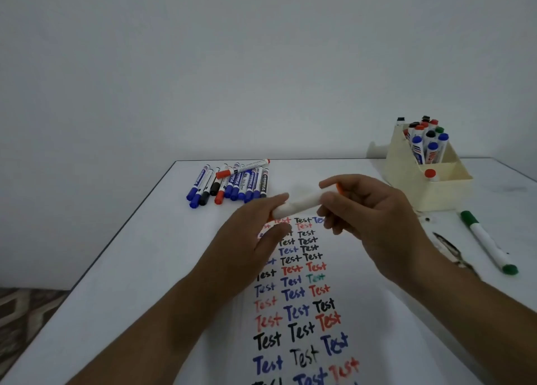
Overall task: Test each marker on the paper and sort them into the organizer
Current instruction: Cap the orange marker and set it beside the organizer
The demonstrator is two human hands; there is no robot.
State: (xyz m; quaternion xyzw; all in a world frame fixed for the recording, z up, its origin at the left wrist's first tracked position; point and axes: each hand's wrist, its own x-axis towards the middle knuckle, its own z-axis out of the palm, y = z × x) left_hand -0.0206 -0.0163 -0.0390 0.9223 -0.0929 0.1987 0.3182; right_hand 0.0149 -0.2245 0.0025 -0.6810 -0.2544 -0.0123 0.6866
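Markers are what we are working through, and one white-barrelled marker with orange ends (302,202) sits in the air above the white paper sheet covered in coloured "Test" words (299,306); our left hand (250,239) pinches its near end, our right hand (369,219) curls round the far end, so each grip is clenched on it; motion blur hides whether the cap is on. We judge this the capping or uncapping step; next comes a steady pull or push along the barrel, then a drop into the cream box-shaped organizer (430,187) at the right, already holding many upright markers; untested ones lie in a row of blue, black and red markers (229,184) at the white surface (116,268) far edge; a green-capped white marker (488,242) lies apart beside the organizer.
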